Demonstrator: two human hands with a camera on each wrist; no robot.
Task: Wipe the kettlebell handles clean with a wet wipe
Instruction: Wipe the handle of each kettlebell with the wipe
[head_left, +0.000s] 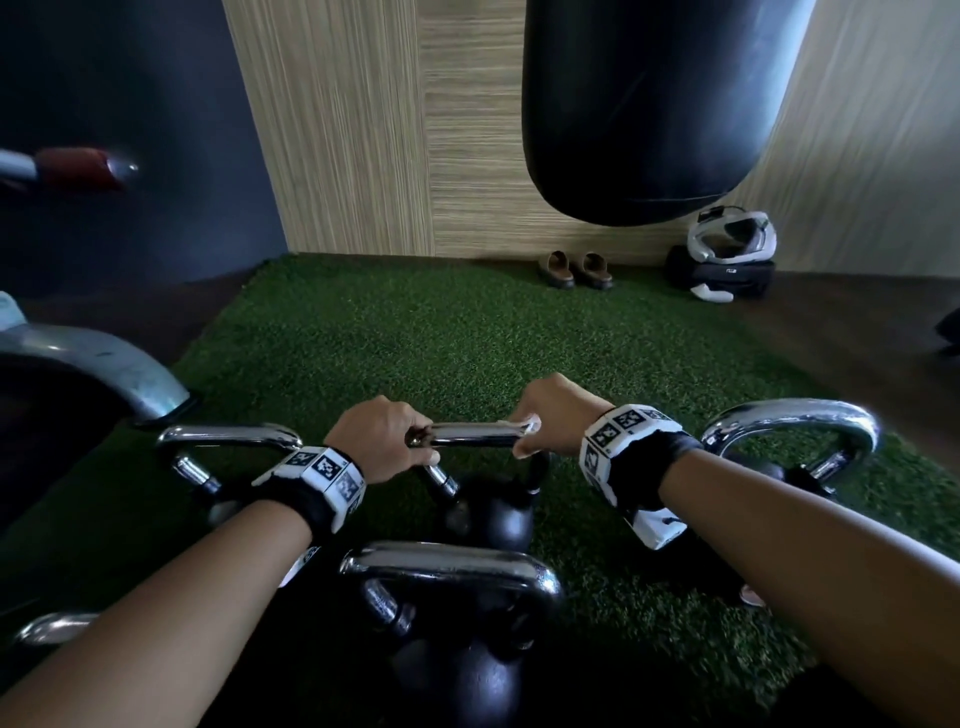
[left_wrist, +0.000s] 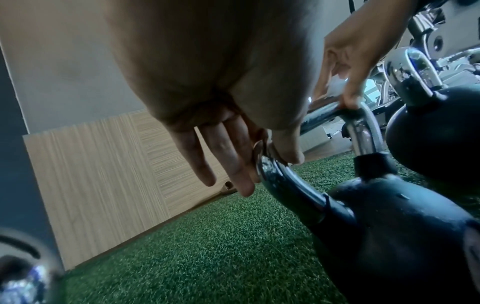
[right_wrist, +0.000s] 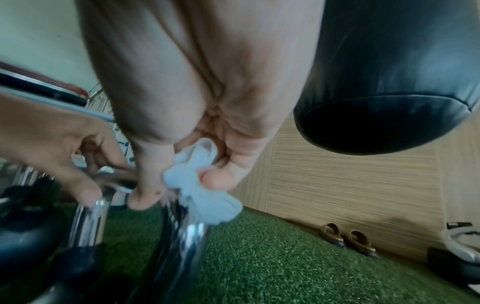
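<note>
Wiping chrome like this is slippery business, so the left hand (head_left: 382, 435) wraps the left end of the middle kettlebell handle (head_left: 470, 435) to steady it, while the right hand (head_left: 553, 415) pinches the soft, bunched wet wipe (right_wrist: 201, 181) round the handle's right corner. Heavy iron kettlebell (head_left: 491, 514), sitting on the turf (head_left: 415, 332) below the handle, probably won't budge.

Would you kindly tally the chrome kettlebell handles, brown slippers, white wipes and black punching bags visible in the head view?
shiny chrome kettlebell handles: 5
brown slippers: 2
white wet wipe: 1
black hanging punching bag: 1
Total: 9
</note>
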